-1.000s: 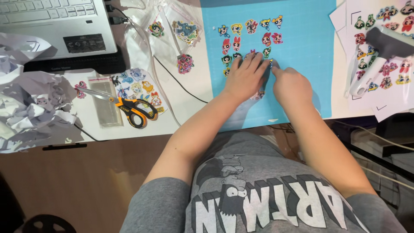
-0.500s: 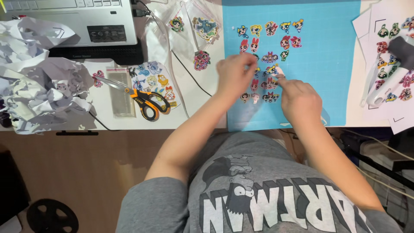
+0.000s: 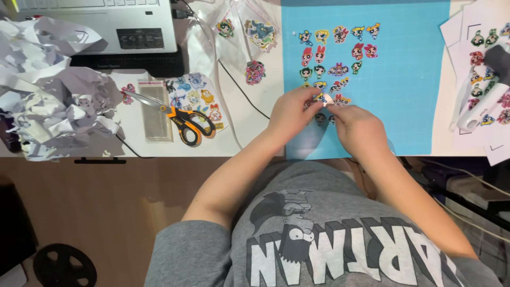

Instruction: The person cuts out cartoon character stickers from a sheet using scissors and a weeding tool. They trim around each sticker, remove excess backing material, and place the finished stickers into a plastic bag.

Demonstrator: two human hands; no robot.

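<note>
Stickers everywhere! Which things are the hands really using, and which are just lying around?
In use:
- left hand and right hand, fingers pinching one small sticker
- cut-out stickers in rows
- blue cutting mat under them

Lying about:
- orange-handled scissors
- crumpled paper scraps
- laptop
- printed sticker sheets
- small clear bags

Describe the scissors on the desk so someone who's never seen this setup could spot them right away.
Start at the silver laptop at the desk's top left, then drop straight down past its front edge. The scissors lie there, across a clear plastic sleeve and a sticker sheet. Their orange-and-black handles and bare metal blades set them apart from the paper items around them.
</note>
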